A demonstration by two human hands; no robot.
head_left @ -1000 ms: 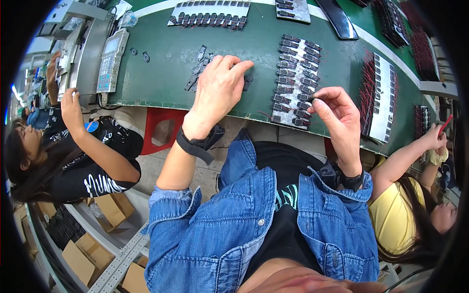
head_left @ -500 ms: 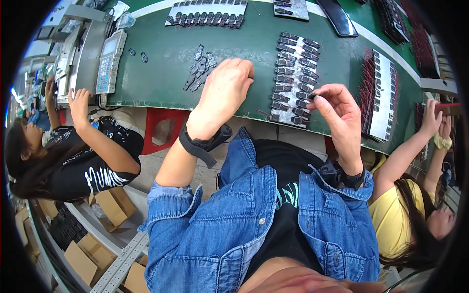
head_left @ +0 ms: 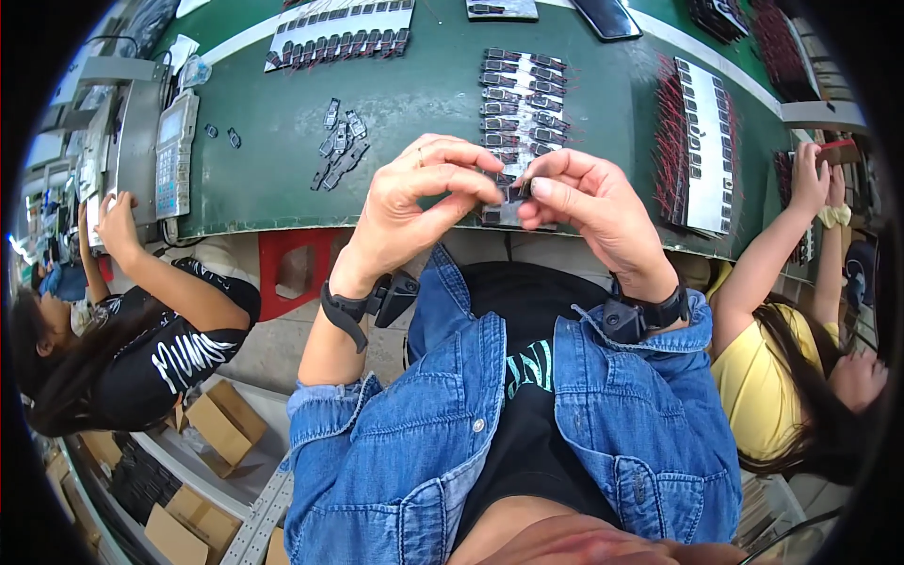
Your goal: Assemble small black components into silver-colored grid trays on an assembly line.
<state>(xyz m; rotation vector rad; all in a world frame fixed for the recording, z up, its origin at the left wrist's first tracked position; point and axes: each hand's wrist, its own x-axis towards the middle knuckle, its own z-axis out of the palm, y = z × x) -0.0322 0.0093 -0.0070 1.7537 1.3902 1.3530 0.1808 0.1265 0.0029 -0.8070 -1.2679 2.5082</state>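
Observation:
My left hand and my right hand meet over the table's near edge. Between their fingertips is a small black part, pinched from both sides; its details are mostly hidden by the fingers. Just beyond and partly under the hands lies a pale strip lined with two columns of small black rectangular parts with thin red wires. To the left of it, a loose pile of small black plastic pieces rests on the green table.
Another strip with dense red wires lies to the right, and one at the back left. A phone lies at the far side. A keypad device stands left. People sit on both sides; a red stool is below.
My left hand has moved from near the loose pile to the right, up to the right hand's part. The right hand has shifted left, and the whole view has shifted a little.

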